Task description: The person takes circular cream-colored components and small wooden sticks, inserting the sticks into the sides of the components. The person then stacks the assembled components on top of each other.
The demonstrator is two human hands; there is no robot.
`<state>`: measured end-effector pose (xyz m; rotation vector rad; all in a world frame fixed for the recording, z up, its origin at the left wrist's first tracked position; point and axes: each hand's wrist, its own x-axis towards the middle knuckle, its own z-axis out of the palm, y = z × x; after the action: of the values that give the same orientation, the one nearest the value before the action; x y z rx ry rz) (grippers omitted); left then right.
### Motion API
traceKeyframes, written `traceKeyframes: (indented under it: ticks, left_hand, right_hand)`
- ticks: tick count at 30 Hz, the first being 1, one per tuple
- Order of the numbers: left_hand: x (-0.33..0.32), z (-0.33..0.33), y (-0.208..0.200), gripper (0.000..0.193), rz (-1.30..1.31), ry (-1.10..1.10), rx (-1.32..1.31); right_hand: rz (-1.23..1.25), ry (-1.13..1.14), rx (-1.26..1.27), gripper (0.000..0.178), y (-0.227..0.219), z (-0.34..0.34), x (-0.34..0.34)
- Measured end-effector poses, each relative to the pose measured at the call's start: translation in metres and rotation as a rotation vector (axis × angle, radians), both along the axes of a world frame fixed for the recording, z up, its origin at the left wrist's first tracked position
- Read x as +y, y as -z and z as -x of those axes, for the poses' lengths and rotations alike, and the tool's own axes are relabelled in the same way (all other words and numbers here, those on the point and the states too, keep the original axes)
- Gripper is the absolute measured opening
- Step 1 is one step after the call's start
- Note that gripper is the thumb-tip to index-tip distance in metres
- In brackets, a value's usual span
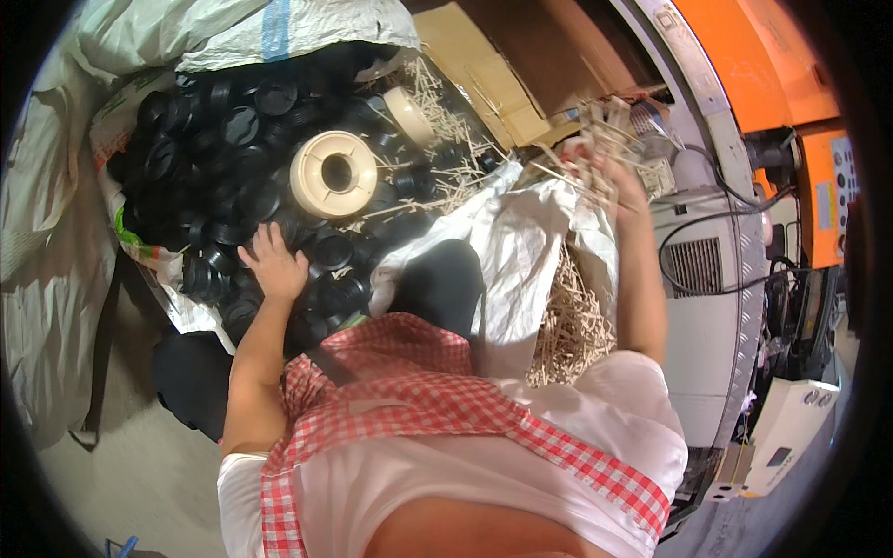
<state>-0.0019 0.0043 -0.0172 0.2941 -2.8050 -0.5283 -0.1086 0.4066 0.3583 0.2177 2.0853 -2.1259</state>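
My left hand (277,263) rests with spread fingers on a heap of black round plastic caps (244,124) in a big sack. A beige plastic ring (333,174) with short ribs lies on the heap, just beyond that hand. A second beige round part (409,117) sits tilted farther back, beside thin beige sprue sticks (446,139). Stretched out to the far right, my right hand (614,177) is closed around a clump of beige sprues (603,139). Motion smears its fingers. Below it, a white sack (502,223) holds many more beige sticks (569,325).
White woven sacking (42,232) drapes along the left and back. An open cardboard box (474,70) stands behind. At right are a grey machine housing (693,325), a black cable (665,251) and an orange control panel (823,200). My dark-clad knee (442,288) is between the sacks.
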Motion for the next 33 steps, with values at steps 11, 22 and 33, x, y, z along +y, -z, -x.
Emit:
traceKeyframes:
  ticks: [11, 22, 33]
  left_hand:
    - [0.002, 0.0, -0.009, 0.081, -0.055, -0.015, -0.056]
    - [-0.001, 0.004, 0.003, 0.078, 0.036, 0.0, -0.002]
    - [-0.008, -0.003, 0.016, 0.077, 0.062, 0.069, -0.019]
  right_hand:
    - [-1.595, -0.527, -0.386, 0.085, -0.03, -0.194, 0.113]
    - [-1.347, -0.447, 0.214, 0.039, 0.081, 0.076, 0.035]
    - [-0.993, -0.082, -0.222, 0.062, 0.337, 0.305, 0.029]
